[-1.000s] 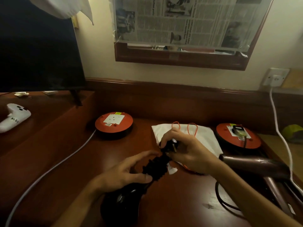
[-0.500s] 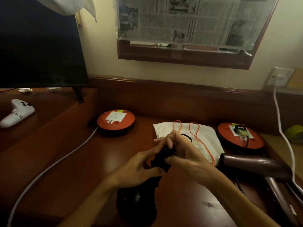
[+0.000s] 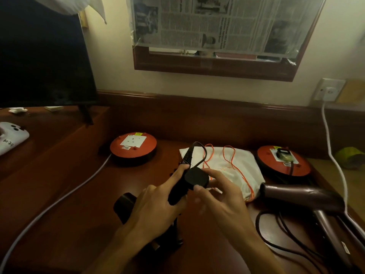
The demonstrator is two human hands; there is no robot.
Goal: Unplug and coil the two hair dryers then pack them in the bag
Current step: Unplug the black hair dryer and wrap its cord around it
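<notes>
My left hand [image 3: 154,210] grips the handle of the black hair dryer [image 3: 126,204], its cord wound round the handle. My right hand [image 3: 219,196] pinches the dryer's black plug [image 3: 196,177] against that handle; a loop of black cord [image 3: 199,153] sticks up behind. The white drawstring bag [image 3: 237,165] with orange strings lies flat just behind my hands. A brown hair dryer [image 3: 302,196] lies on the desk at the right, its black cord [image 3: 276,234] loose beside it and its plug [image 3: 283,153] seated in the right red socket reel [image 3: 284,165].
A second red socket reel [image 3: 133,147] stands at the back left with a white cable [image 3: 59,198] trailing toward me. A wall socket [image 3: 328,91] at the right feeds another white cable. A dark screen [image 3: 43,56] and a white controller [image 3: 9,137] occupy the raised shelf on the left.
The black dryer's handle has tipped upward. My right hand brought the plug round to the side of the wound handle, and my left hand shifted its grip lower.
</notes>
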